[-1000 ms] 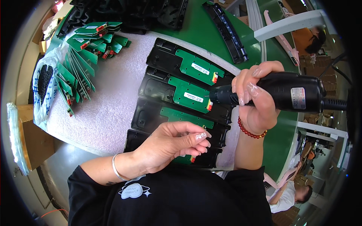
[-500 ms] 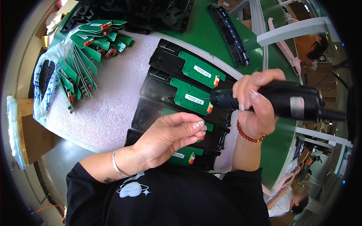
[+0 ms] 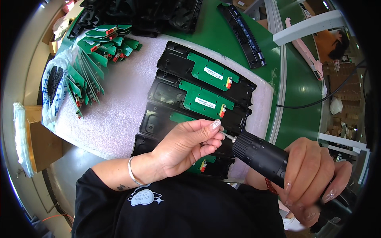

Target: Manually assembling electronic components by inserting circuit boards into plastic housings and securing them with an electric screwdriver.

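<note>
There are two hands [image 3: 186,146], one power screwdriver [image 3: 260,156], and four black housings [image 3: 160,87] in a row bearing four green boards [image 3: 192,100].

- Left forearm [image 3: 109,174]: comes in from the lower left of the frame and slants up to the right, a small dark tattoo [image 3: 123,187] showing just short of the left wrist [image 3: 152,168].
- Left hand [image 3: 184,148]: near the centre of the frame, pointing right; the thumb [image 3: 204,133] lies uppermost, its tip brought in to pinch, the other fingers curled beneath.
- Right forearm [image 3: 256,179]: only a short stretch shows, right of centre in the lower half.
- Right hand [image 3: 313,172]: at the lower right, fingers [image 3: 305,164] bent in a grip.
- The 2 hands are apart.
</note>
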The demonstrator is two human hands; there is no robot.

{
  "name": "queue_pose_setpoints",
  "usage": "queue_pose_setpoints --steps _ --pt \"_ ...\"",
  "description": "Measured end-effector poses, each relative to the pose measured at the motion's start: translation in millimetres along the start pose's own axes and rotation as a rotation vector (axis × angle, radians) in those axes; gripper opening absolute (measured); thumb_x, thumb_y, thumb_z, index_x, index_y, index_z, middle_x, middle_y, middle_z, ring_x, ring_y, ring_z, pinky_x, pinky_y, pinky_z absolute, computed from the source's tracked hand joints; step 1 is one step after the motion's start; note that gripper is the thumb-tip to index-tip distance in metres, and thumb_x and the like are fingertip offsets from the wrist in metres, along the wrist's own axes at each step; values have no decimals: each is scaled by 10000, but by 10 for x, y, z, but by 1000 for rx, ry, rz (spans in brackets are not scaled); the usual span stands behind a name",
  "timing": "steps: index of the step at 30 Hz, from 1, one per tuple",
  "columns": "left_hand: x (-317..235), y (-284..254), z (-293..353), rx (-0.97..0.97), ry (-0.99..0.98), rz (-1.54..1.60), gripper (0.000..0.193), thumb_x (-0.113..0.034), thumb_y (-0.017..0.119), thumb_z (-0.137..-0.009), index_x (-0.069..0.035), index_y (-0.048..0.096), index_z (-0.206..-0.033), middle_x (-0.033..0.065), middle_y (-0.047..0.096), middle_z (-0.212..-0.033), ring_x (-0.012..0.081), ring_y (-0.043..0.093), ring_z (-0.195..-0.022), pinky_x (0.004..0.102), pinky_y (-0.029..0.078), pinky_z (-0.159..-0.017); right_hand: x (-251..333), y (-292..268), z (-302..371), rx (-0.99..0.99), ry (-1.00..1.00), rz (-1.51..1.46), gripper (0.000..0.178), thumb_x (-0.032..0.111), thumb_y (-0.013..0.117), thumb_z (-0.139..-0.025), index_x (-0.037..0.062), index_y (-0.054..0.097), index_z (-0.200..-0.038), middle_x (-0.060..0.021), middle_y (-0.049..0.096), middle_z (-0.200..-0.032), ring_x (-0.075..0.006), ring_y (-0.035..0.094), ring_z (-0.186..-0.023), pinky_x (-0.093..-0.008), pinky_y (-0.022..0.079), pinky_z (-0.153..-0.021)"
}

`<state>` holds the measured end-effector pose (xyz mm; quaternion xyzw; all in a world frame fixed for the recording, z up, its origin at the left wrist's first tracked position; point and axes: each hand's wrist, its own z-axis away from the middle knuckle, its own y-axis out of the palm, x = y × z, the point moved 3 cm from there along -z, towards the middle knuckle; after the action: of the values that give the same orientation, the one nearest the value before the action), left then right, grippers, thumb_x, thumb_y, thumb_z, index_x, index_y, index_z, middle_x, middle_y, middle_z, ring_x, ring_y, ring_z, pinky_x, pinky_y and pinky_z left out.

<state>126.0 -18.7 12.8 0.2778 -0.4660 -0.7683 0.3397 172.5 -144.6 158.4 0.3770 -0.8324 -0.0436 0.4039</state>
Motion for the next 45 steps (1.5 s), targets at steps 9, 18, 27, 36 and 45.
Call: queue_pose_setpoints --steps 9,18,27,36,45 --pt "-27 93 59 2 -72 -85 309 -218 415 -927 8 483 -1128 173 570 -1031 244 563 -1003 317 460 -892 -468 -358 -137 41 239 188 196 33 512 -703 52 436 -883 -19 475 -613 -99 443 -494 -270 373 -574" --pt "-76 -16 150 9 -103 -238 308 -156 451 -916 46 435 -1149 172 586 -998 203 607 -893 264 504 -798 -778 -607 -144 -89 307 352 199 37 475 -708 4 434 -900 -45 426 -593 -126 413 -487 -284 363 -567" --pt "-132 -32 165 -62 -36 -282 166 -109 522 -872 -5 560 -995 115 634 -859 168 641 -765 219 540 -662 -889 -621 -166 -65 338 334 153 16 497 -713 0 440 -854 -58 444 -593 -123 429 -472 -273 382 -527" --pt "-120 15 124 -133 37 -141 126 -108 536 -861 -23 593 -934 86 630 -852 140 632 -755 200 535 -658 -740 -437 -177 -113 331 349 163 61 481 -723 29 446 -879 -26 430 -581 -100 404 -468 -261 352 -561" --pt "-28 103 64 -72 26 -79 132 -136 552 -855 -24 583 -918 65 619 -834 123 618 -742 198 527 -670 88 47 -67 191 91 -1 303 7 663 -608 91 438 -793 -4 541 -527 -76 528 -447 -199 474 -532"
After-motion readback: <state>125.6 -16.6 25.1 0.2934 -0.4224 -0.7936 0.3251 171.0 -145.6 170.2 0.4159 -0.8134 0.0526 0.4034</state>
